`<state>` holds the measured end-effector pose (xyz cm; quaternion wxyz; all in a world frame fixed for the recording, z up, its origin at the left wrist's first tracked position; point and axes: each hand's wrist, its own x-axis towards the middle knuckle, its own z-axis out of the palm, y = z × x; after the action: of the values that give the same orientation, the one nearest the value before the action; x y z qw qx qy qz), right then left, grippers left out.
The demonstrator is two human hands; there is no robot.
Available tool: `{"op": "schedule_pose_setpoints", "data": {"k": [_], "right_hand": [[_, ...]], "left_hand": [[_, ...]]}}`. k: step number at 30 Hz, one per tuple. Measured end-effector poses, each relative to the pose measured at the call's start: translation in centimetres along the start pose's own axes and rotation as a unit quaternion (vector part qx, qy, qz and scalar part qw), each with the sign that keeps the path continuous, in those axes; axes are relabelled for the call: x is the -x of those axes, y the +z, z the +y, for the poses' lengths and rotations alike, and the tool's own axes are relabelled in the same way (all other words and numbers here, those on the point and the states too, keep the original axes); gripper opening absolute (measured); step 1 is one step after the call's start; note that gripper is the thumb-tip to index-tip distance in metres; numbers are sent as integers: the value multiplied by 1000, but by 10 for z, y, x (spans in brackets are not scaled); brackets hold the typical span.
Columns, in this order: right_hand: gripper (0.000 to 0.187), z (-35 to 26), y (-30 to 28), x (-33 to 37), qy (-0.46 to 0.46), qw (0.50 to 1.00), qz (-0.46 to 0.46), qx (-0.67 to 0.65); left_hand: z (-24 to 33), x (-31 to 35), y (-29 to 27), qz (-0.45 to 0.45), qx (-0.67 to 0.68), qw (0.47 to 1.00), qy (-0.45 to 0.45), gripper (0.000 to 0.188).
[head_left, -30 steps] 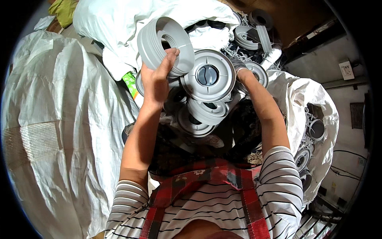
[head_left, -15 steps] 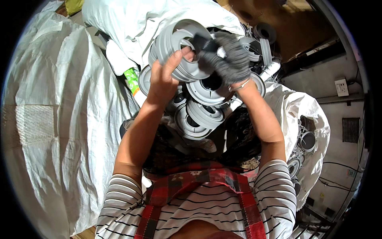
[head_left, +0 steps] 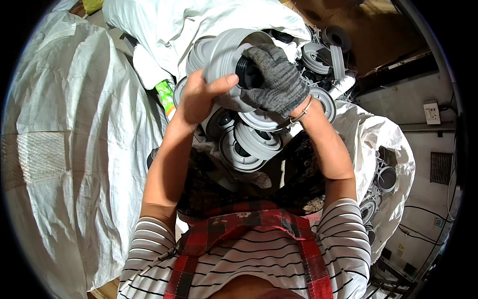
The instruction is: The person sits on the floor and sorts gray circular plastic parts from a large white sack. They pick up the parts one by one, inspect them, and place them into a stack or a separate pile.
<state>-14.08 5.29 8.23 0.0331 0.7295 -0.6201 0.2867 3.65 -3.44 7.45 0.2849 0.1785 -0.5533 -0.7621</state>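
My bare left hand point(head_left: 195, 99) is closed around the side of a round, grey, ribbed plastic housing point(head_left: 219, 55), its thumb across the near face. My right hand point(head_left: 281, 82), in a grey knitted glove, grips a black ribbed round part point(head_left: 247, 74) at the opening of that housing. Its fingers curl over the black part, so how deep it sits cannot be seen. Below my hands, more grey round housings point(head_left: 259, 143) lie piled above my lap. Another grey ring point(head_left: 196, 54) shows just behind the held one.
White woven sacks point(head_left: 89, 149) bulge on the left, with another white sack point(head_left: 164, 30) at the back. Loose grey rings point(head_left: 316, 57) and scraps lie at the far right. An open white sack point(head_left: 393, 129) with grey parts stands on my right, near a wall socket point(head_left: 431, 113).
My gloved right hand has moved left, bringing the black part against the housing's opening. The housing has turned and lowered slightly in my left hand.
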Motion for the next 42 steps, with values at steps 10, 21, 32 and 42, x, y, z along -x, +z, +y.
{"op": "schedule_pose_setpoints", "data": {"k": [10,21,32,42], "right_hand": [[72,-5,-10,7,283,915,40,-286],[55,18,9,23,176,960,74,-206],[53,21,-7,41,488,641,-13,-592],[35,252,-13,189,388,877,-192,210]], "left_hand": [[-19,4,15,46,-118,992,-10,52],[-37,5,20,46,-208,975,58,53],[-35,15,35,-8,-221,975,35,58],[-56,-7,33,-195,-543,771,269,66]]}}
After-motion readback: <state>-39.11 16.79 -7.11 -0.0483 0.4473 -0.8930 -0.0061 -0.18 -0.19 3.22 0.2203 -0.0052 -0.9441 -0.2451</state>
